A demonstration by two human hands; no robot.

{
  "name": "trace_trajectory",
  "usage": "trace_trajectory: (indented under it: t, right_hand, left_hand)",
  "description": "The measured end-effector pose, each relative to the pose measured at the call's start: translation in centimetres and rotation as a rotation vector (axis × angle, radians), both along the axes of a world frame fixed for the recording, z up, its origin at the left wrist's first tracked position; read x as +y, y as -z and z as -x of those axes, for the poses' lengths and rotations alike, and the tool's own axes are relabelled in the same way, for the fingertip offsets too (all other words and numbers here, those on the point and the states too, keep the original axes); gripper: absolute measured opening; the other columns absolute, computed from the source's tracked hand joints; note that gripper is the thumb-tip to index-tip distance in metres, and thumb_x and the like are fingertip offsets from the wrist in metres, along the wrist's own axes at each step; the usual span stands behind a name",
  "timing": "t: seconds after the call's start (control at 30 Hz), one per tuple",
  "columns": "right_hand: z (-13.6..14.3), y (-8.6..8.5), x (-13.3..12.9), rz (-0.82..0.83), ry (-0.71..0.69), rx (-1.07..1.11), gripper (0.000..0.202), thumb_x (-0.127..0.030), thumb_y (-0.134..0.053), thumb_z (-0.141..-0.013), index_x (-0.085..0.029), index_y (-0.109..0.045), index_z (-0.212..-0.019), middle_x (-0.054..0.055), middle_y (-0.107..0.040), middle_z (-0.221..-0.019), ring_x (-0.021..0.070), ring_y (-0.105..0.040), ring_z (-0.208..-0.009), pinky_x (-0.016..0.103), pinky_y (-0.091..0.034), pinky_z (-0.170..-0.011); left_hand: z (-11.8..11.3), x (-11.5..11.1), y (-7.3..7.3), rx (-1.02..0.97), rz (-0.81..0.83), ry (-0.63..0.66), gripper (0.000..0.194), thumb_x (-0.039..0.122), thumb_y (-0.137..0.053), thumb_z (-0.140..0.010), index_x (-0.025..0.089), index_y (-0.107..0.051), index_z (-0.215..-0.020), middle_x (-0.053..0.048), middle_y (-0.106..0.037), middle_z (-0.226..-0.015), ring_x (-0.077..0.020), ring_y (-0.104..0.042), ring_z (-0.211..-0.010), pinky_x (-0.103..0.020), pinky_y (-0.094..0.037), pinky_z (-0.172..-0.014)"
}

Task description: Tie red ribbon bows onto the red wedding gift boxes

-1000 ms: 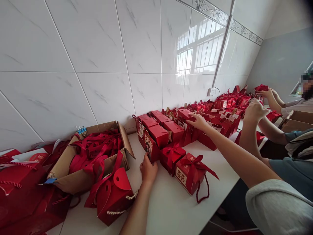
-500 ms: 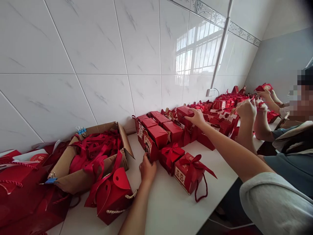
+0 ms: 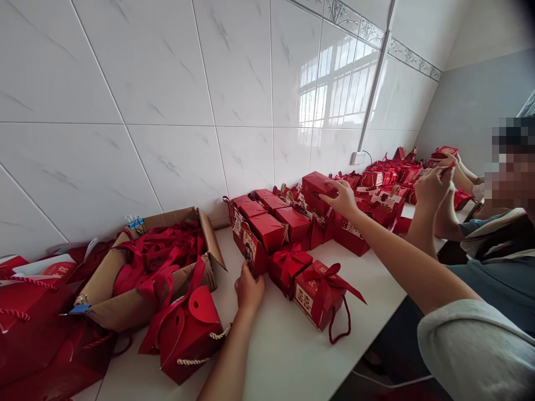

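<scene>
My left hand (image 3: 249,287) is closed at the lower front corner of a red gift bag (image 3: 256,252) with a printed figure, which holds rows of red gift boxes (image 3: 267,231). Farther back, my right hand (image 3: 345,199) has its fingers spread at the right end of a plain red gift box (image 3: 316,186), seemingly touching it. That box rests high among other red packages. Nearer me stand two red boxes with ribbon bows, one (image 3: 288,270) against the bag and another (image 3: 320,295) with a dark red cord handle.
At left, a cardboard box (image 3: 100,278) holds tangled red ribbon (image 3: 167,250). A red box with rope handles (image 3: 192,331) stands before it, red bags (image 3: 33,328) beside it. A tiled wall runs behind the white table (image 3: 284,356). Co-workers' hands (image 3: 434,184) are at right.
My right hand has drawn slightly right along the plain box, its fingers more spread. My left hand stays at the bag. A co-worker's raised hands have moved.
</scene>
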State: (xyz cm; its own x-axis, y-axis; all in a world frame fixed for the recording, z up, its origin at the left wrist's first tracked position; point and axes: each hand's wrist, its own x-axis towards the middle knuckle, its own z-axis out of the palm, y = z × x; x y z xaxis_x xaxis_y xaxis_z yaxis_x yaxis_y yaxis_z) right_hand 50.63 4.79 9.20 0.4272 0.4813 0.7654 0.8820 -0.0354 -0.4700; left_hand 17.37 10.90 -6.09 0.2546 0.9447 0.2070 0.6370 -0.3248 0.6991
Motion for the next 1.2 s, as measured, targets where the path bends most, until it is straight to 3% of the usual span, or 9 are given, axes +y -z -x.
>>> trace_trajectory:
  t: [0.47, 0.73, 0.93, 1.07, 1.2]
  right_hand:
    - [-0.1, -0.4, -0.3, -0.216, -0.012, -0.132, 0.043, -0.039, -0.071, -0.072, -0.023, -0.064, -0.112, 0.011, -0.050, -0.121, 0.0296, -0.048, -0.117, 0.050, -0.043, -0.100]
    - [-0.1, -2.6, -1.2, -0.284, 0.010, -0.125, 0.047, -0.039, -0.069, -0.075, -0.022, -0.060, -0.118, 0.012, -0.045, -0.128, 0.0278, -0.048, -0.118, 0.045, -0.048, -0.095]
    - [0.0, -2.8, -1.4, -0.146, -0.001, -0.108, 0.044, -0.037, -0.069, -0.073, -0.021, -0.064, -0.114, 0.010, -0.054, -0.117, 0.0261, -0.054, -0.108, 0.044, -0.047, -0.095]
    - [-0.4, -1.2, -0.7, 0.015, 0.031, -0.066, 0.041, -0.037, -0.067, -0.078, -0.018, -0.062, -0.114, 0.011, -0.056, -0.114, 0.0255, -0.053, -0.109, 0.044, -0.045, -0.095]
    - [-1.0, 0.9, -0.1, 0.286, 0.011, -0.022, 0.030, -0.038, -0.061, -0.089, -0.014, -0.062, -0.107, 0.008, -0.062, -0.107, 0.0209, -0.059, -0.099, 0.042, -0.050, -0.087]
  left_hand:
    - [0.0, 0.3, 0.4, -0.025, -0.014, 0.007, 0.056, 0.012, -0.054, -0.080, 0.013, -0.038, -0.134, -0.014, -0.060, -0.132, -0.0288, -0.058, -0.121, -0.039, -0.043, -0.100]
    - [0.0, 0.4, 0.6, -0.041, -0.029, 0.012, 0.056, 0.011, -0.055, -0.079, 0.014, -0.039, -0.133, -0.015, -0.060, -0.131, -0.0293, -0.059, -0.119, -0.041, -0.044, -0.099]
    - [0.0, 0.3, 0.6, -0.045, -0.033, 0.011, 0.056, 0.012, -0.054, -0.080, 0.013, -0.039, -0.134, -0.015, -0.060, -0.130, -0.0293, -0.058, -0.120, -0.040, -0.046, -0.097]
    - [0.0, 0.2, 0.5, -0.038, -0.030, 0.013, 0.056, 0.012, -0.053, -0.080, 0.012, -0.039, -0.134, -0.015, -0.060, -0.131, -0.0298, -0.058, -0.119, -0.040, -0.044, -0.099]
    - [0.0, 0.2, 0.3, -0.033, -0.028, 0.012, 0.057, 0.011, -0.054, -0.079, 0.011, -0.039, -0.134, -0.016, -0.059, -0.131, -0.0303, -0.058, -0.120, -0.042, -0.043, -0.101]
